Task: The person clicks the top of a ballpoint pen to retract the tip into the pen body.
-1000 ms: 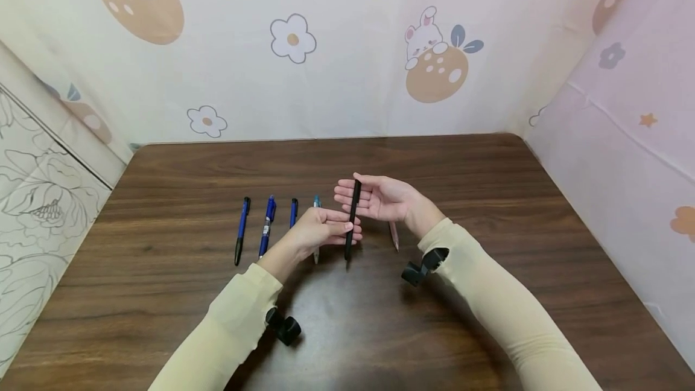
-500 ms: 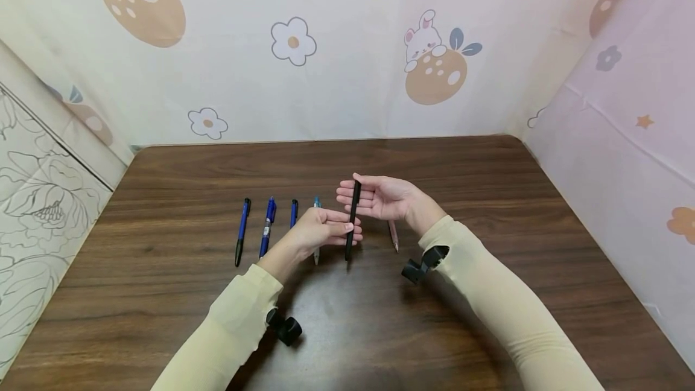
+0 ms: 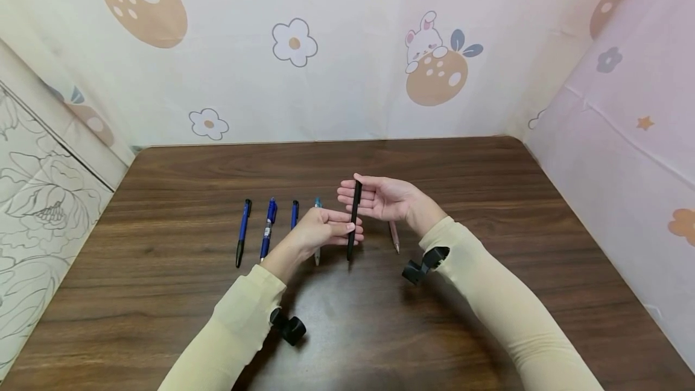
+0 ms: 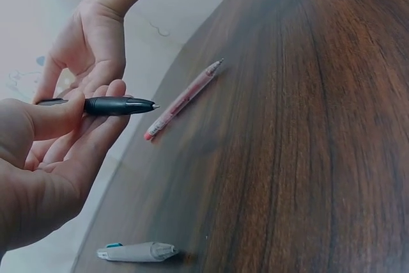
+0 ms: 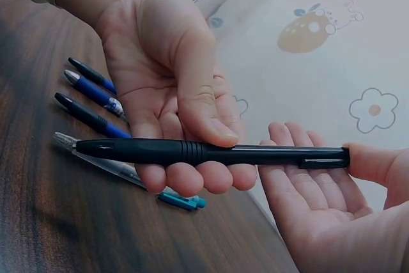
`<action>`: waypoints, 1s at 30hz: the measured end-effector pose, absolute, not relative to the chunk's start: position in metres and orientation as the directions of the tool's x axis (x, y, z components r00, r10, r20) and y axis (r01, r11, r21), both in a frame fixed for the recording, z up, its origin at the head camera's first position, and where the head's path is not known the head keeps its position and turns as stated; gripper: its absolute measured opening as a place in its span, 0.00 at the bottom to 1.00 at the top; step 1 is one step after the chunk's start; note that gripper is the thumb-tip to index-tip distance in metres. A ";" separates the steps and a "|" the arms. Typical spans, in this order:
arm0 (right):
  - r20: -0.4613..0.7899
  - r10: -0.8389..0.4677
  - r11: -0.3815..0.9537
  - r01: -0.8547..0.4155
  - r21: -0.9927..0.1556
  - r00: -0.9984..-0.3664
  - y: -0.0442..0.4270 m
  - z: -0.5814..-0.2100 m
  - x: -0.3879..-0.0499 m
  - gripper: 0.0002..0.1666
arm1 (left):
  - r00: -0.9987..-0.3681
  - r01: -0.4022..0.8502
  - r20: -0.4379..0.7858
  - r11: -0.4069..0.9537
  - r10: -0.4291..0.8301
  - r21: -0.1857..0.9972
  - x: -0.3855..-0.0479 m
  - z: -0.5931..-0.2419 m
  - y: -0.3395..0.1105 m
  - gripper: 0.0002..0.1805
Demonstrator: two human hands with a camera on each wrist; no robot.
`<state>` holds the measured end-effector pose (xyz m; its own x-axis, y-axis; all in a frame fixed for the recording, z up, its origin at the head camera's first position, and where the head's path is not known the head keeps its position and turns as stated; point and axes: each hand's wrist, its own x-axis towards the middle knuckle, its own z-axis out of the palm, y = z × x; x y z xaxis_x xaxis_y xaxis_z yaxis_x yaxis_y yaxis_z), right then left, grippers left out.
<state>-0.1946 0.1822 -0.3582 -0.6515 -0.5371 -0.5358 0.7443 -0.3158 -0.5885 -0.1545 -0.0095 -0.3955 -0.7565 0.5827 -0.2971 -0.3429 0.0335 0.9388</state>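
Observation:
My left hand [image 3: 317, 231] pinches a black click pen [image 3: 356, 195] between its thumb and extended fingers, above the table. In the left wrist view the pen's metal tip [image 4: 156, 105] is exposed and points away from the hands. My right hand [image 3: 392, 198] is palm up at the pen's other end, its thumb tip touching that end. Its straight fingers lie behind the clip [image 5: 324, 163] in the right wrist view. Below the left hand lies a clear pen with teal parts [image 5: 182, 200], partly hidden. A pink pen [image 4: 184, 101] lies under the right hand.
Three blue pens lie in a row to the left: one with a black grip [image 3: 243, 231], one with a label [image 3: 268, 229], and one partly hidden by the left hand [image 3: 294, 213]. The brown wooden table [image 3: 434, 330] meets patterned cloth [image 3: 347, 95] at its back edge.
Both hands keep nearly the same pose around the black pen. Only a very slight shift of the whole view shows; the pens on the table stay in place.

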 end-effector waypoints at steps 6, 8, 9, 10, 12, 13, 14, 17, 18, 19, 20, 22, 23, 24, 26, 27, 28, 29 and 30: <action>-0.528 -0.541 -0.327 0.742 -0.585 -0.655 0.183 -0.357 -0.196 0.17 | -0.754 -0.346 -0.301 0.037 0.584 0.938 -0.155 -0.393 -0.009 0.18; -0.521 -0.546 -0.331 0.741 -0.584 -0.656 0.183 -0.356 -0.195 0.17 | -0.756 -0.345 -0.302 0.038 0.581 0.938 -0.156 -0.392 -0.010 0.17; -0.515 -0.549 -0.336 0.738 -0.585 -0.658 0.183 -0.356 -0.195 0.17 | -0.757 -0.345 -0.301 0.036 0.579 0.938 -0.156 -0.392 -0.010 0.17; -0.508 -0.554 -0.341 0.736 -0.584 -0.660 0.183 -0.356 -0.195 0.17 | -0.760 -0.345 -0.300 0.034 0.577 0.938 -0.156 -0.392 -0.010 0.17; -0.492 -0.563 -0.356 0.732 -0.581 -0.664 0.182 -0.356 -0.194 0.18 | -0.762 -0.341 -0.295 0.031 0.576 0.940 -0.156 -0.392 -0.009 0.17; -0.484 -0.567 -0.362 0.730 -0.580 -0.666 0.182 -0.357 -0.194 0.18 | -0.763 -0.340 -0.294 0.029 0.576 0.940 -0.156 -0.392 -0.009 0.17; -0.478 -0.570 -0.368 0.728 -0.578 -0.668 0.182 -0.357 -0.194 0.18 | -0.763 -0.342 -0.292 0.025 0.577 0.940 -0.156 -0.392 -0.009 0.17; -0.476 -0.569 -0.380 0.728 -0.571 -0.670 0.182 -0.358 -0.194 0.17 | -0.761 -0.340 -0.290 0.023 0.580 0.940 -0.156 -0.392 -0.010 0.17; -0.480 -0.565 -0.380 0.728 -0.571 -0.671 0.182 -0.358 -0.194 0.17 | -0.762 -0.339 -0.289 0.023 0.580 0.940 -0.156 -0.392 -0.010 0.17; -0.485 -0.559 -0.379 0.728 -0.571 -0.672 0.182 -0.358 -0.194 0.17 | -0.761 -0.342 -0.290 0.022 0.580 0.940 -0.156 -0.392 -0.010 0.18; -0.491 -0.554 -0.379 0.729 -0.570 -0.673 0.182 -0.359 -0.194 0.17 | -0.761 -0.342 -0.290 0.020 0.580 0.940 -0.156 -0.392 -0.010 0.18; -0.504 -0.541 -0.374 0.730 -0.572 -0.673 0.182 -0.358 -0.194 0.16 | -0.761 -0.338 -0.285 0.020 0.582 0.941 -0.156 -0.392 -0.010 0.18; -0.511 -0.536 -0.370 0.731 -0.573 -0.672 0.182 -0.358 -0.195 0.17 | -0.761 -0.335 -0.282 0.018 0.584 0.942 -0.156 -0.392 -0.010 0.18; -0.517 -0.531 -0.366 0.732 -0.575 -0.672 0.182 -0.358 -0.195 0.17 | -0.761 -0.334 -0.281 0.018 0.585 0.942 -0.156 -0.392 -0.010 0.18; -0.528 -0.522 -0.356 0.734 -0.579 -0.670 0.182 -0.358 -0.196 0.20 | -0.760 -0.331 -0.278 0.018 0.587 0.944 -0.156 -0.392 -0.010 0.18; -0.533 -0.519 -0.351 0.735 -0.580 -0.668 0.182 -0.357 -0.196 0.21 | -0.759 -0.331 -0.278 0.019 0.589 0.944 -0.156 -0.392 -0.010 0.18; -0.535 -0.518 -0.347 0.736 -0.581 -0.667 0.182 -0.357 -0.196 0.23 | -0.758 -0.331 -0.279 0.020 0.590 0.943 -0.156 -0.392 -0.010 0.18; -0.538 -0.515 -0.345 0.736 -0.582 -0.667 0.182 -0.357 -0.196 0.24 | -0.758 -0.332 -0.280 0.021 0.590 0.943 -0.156 -0.392 -0.010 0.18; -0.539 -0.513 -0.344 0.736 -0.584 -0.668 0.182 -0.357 -0.196 0.23 | -0.759 -0.331 -0.279 0.021 0.589 0.943 -0.155 -0.392 -0.010 0.18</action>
